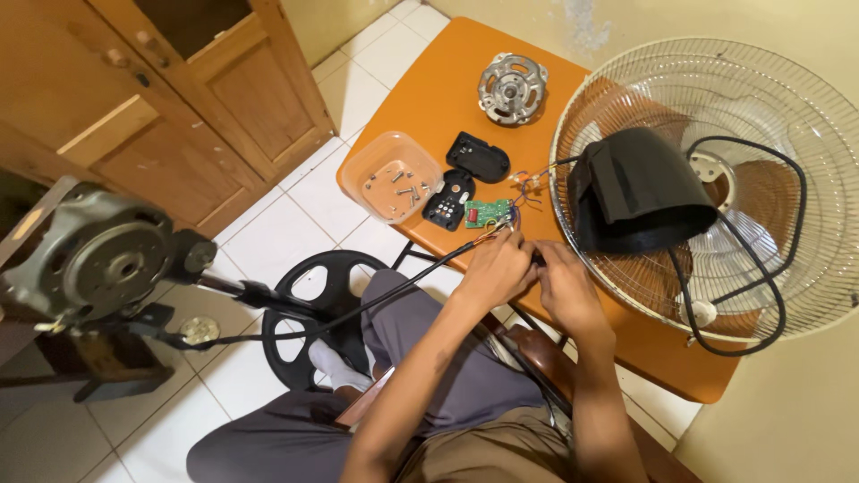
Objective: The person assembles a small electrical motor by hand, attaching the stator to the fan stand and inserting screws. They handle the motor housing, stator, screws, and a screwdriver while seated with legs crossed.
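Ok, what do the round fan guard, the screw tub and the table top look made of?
Fan guard: thin pale wire, probably coated or plated metal, judging by the fine radial spokes. Screw tub: clear plastic, since the screws and orange top show through. Table top: smooth orange surface, likely laminate or painted board; cannot tell which.

no packages, labels, signs or screens anywhere in view

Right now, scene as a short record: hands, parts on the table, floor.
left hand: closed around thin wires at table edge
right hand: beside the left, touching it, fingers curled on the same work
orange table: green circuit board, black switch housing, black cover, clear tub of screws, metal motor plate
fan guard: holds black motor cover and black cord
floor: round black fan base
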